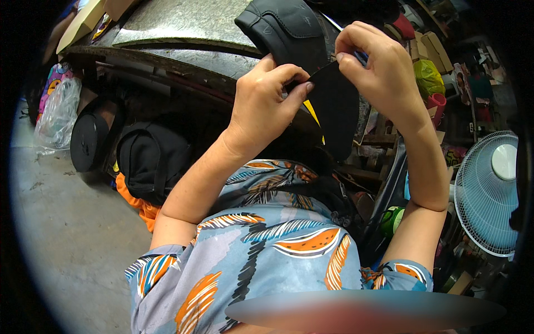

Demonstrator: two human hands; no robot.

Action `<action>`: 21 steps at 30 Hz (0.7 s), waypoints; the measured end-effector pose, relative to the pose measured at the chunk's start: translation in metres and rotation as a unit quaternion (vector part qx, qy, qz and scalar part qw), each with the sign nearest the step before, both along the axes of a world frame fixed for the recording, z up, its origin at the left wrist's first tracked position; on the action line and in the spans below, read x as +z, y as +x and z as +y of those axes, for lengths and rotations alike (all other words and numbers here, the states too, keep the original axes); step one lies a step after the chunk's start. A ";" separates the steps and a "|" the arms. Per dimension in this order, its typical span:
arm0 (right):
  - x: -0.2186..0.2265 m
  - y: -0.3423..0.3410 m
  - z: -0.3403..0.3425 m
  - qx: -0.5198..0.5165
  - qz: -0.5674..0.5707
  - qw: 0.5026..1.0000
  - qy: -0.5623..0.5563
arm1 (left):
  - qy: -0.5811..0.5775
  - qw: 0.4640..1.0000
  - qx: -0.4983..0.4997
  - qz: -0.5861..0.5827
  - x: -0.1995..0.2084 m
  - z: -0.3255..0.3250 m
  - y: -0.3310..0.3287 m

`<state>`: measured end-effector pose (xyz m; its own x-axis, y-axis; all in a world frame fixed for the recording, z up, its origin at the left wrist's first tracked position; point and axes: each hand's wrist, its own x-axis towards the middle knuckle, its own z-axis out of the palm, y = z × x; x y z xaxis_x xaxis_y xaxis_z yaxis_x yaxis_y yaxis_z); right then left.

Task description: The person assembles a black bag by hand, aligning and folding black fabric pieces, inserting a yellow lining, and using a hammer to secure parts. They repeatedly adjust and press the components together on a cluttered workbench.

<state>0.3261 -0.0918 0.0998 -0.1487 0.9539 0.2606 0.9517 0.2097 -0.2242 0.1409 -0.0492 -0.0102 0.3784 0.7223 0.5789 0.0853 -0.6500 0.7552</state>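
Observation:
A black leather-like piece (289, 36) with a stitched, curved flap hangs over the front of the worktable, and its dark lower panel (336, 114) drops toward my lap. My left hand (264, 103) is closed, thumb and fingers pinching the piece's edge near its middle. Just right of that, my right hand (381, 69) is raised with thumb and forefinger pinched together close to the same edge. Whatever sits between those fingertips is too small to make out. Something blue shows behind the right fingers. A narrow yellow strip (315, 119) shows beside the lower panel.
The worn grey worktable (183, 25) lies ahead. On the left floor are a black roll (86, 136), a black bag (153, 158) on orange cloth, and a clear plastic bag (58, 117). A caged fan (486, 195) stands at right, near a green bag (428, 78) and clutter.

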 end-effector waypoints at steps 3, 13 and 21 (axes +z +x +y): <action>-0.008 0.016 0.016 0.019 0.290 0.957 -0.004 | 0.001 1.000 0.004 0.007 0.001 0.000 -0.002; -0.006 0.025 0.008 0.125 0.156 0.979 0.039 | -0.023 1.000 -0.005 -0.010 -0.001 0.001 -0.002; 0.016 0.013 0.006 0.086 -0.015 0.996 -0.016 | 0.077 0.996 0.020 0.049 0.005 -0.005 0.000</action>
